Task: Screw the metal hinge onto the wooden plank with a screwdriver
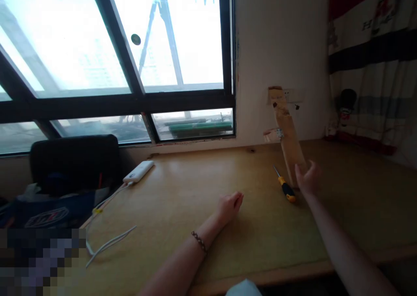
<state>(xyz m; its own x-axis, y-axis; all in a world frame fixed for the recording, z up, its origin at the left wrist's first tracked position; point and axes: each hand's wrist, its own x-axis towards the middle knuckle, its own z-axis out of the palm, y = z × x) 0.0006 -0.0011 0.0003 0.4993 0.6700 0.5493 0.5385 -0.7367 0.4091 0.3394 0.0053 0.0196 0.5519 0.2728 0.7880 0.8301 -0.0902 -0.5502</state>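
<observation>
Nearest, there's the left hand (228,208) on the worktop (176,191), grip folded into a loose fist. Just beyond, a yellow-and-black screwdriver (287,190) lies flat, and right beside it the right hand (309,178) has its grip pinching the tan board (291,141), tilted up leftward before the far wall (257,61).

Right hand (309,179) holds tilted board (290,141); screwdriver (286,188) lies beside.

Tan board (291,141), seemingly wooden, tilted leftward, held near lower end
</observation>
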